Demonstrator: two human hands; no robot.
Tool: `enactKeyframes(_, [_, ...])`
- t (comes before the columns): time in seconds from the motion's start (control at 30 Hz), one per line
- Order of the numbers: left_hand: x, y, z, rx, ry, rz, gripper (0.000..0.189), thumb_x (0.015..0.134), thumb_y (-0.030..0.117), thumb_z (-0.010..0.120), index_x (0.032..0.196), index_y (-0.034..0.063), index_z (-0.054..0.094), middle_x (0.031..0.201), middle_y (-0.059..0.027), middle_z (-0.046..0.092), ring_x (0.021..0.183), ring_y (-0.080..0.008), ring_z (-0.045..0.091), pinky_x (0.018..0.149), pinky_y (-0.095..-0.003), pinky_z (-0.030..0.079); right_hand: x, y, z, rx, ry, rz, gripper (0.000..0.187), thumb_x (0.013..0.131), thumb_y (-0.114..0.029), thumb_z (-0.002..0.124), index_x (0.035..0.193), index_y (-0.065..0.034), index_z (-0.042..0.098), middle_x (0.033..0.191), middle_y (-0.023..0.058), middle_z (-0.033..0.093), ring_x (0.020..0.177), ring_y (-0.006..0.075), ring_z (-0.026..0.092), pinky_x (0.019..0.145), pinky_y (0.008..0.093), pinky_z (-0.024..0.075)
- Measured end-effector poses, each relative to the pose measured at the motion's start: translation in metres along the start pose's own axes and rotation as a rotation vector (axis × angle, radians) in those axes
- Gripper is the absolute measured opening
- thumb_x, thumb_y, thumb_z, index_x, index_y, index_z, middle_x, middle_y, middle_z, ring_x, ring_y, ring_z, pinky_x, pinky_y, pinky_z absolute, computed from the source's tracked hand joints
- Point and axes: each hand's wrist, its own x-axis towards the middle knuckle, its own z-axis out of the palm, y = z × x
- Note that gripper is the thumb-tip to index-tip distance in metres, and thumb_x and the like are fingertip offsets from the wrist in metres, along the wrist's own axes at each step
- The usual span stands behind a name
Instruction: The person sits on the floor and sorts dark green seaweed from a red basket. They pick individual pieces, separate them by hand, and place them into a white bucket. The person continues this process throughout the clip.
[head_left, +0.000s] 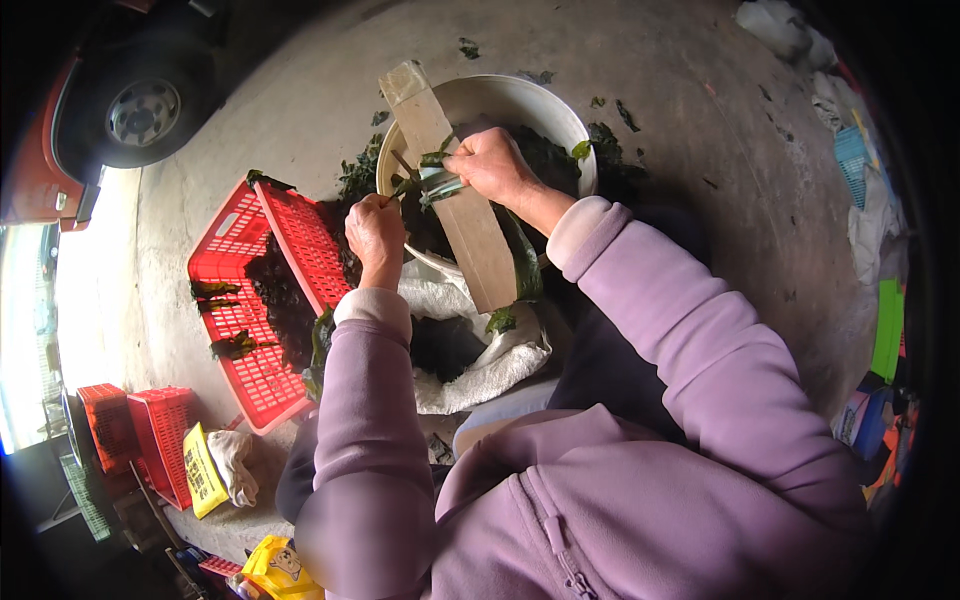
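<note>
A cardboard-brown board (478, 251) lies slantwise across the rim of a round white tub (551, 101). Dark green leafy seaweed (551, 161) fills the lower part of the tub. At the tub's left rim, my left hand (379, 232) pinches a thin dark green strand (403, 185). Over the board, my right hand (491, 161) has its fingertips closed on the end of a green seaweed strip (433, 159). A shiny greenish band (441, 184) crosses the board just below those fingers; its material is unclear. A broad seaweed blade (525, 255) hangs along the board's right edge.
A tilted red plastic crate (255, 375) with seaweed inside stands to the left. Below the tub lies an open white woven sack (487, 379) with dark contents. More red crates (161, 442) and a yellow bag (202, 472) are lower left. A vehicle wheel (142, 112) is upper left.
</note>
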Motion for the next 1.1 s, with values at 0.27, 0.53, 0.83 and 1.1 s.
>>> enactKeyframes(0.27, [-0.066, 0.014, -0.029, -0.905, -0.119, 0.046, 0.043, 0.082, 0.009, 0.062, 0.123, -0.0028, 0.052, 0.082, -0.0063, 0.066, 0.064, -0.0089, 0.056, 0.063, -0.0243, 0.047, -0.046, -0.061, -0.042, 0.823, -0.228, 0.331, 0.02, 0.086, -0.016, 0.061, 0.078, 0.0022, 0.058, 0.06, 0.0013, 0.05, 0.043, 0.0054, 0.038, 0.038, 0.0205, 0.0311])
enactKeyframes(0.53, [-0.151, 0.027, -0.075, -1.325, -0.757, 0.193, 0.024, 0.084, 0.012, 0.063, 0.104, -0.0022, 0.064, 0.091, -0.0071, 0.067, 0.087, -0.012, 0.059, 0.082, -0.0259, 0.045, -0.098, -0.162, -0.04, 1.117, -0.511, 0.28, 0.025, 0.092, -0.022, 0.054, 0.094, 0.0024, 0.06, 0.063, -0.0009, 0.047, 0.05, 0.0058, 0.037, 0.048, 0.0217, 0.0326])
enactKeyframes(0.83, [-0.176, -0.039, -0.146, -1.209, -0.436, -0.045, 0.021, 0.088, 0.018, 0.058, 0.086, -0.0009, 0.068, 0.073, -0.0003, 0.064, 0.065, -0.0039, 0.05, 0.06, -0.0209, 0.04, -0.116, -0.165, 0.007, -0.37, -0.11, -0.298, 0.036, 0.08, -0.029, 0.062, 0.088, 0.0054, 0.066, 0.083, 0.0183, 0.065, 0.075, 0.027, 0.065, 0.07, 0.0345, 0.0497])
enactKeyframes(1.1, [-0.181, -0.061, -0.194, -1.24, -0.284, -0.113, 0.047, 0.09, 0.046, 0.047, 0.097, 0.0027, 0.064, 0.089, -0.0043, 0.06, 0.081, -0.0107, 0.049, 0.074, -0.0298, 0.042, -0.143, -0.163, 0.064, 0.246, -0.705, 0.186, 0.029, 0.079, -0.025, 0.071, 0.088, 0.001, 0.065, 0.074, 0.0055, 0.064, 0.054, 0.0104, 0.06, 0.042, 0.0194, 0.0431])
